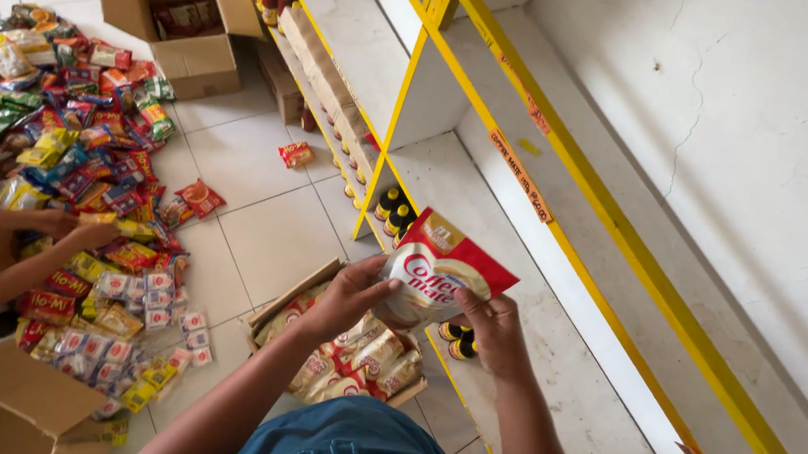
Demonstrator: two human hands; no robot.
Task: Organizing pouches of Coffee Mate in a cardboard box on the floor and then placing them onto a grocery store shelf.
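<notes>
Red and white, the foil pouch (439, 271) is held up in both hands above the front edge of the lower shelf (515, 295). The left hand (347, 295) pinches its left edge, and the right hand (495, 330) grips its lower right corner. The step looks like stocking: the pouch seems lifted from the open carton (354, 354) of similar pouches on the floor below. Next it would need setting upright on the shelf, clear of the small dark bottles (394, 212) along the yellow front rail.
</notes>
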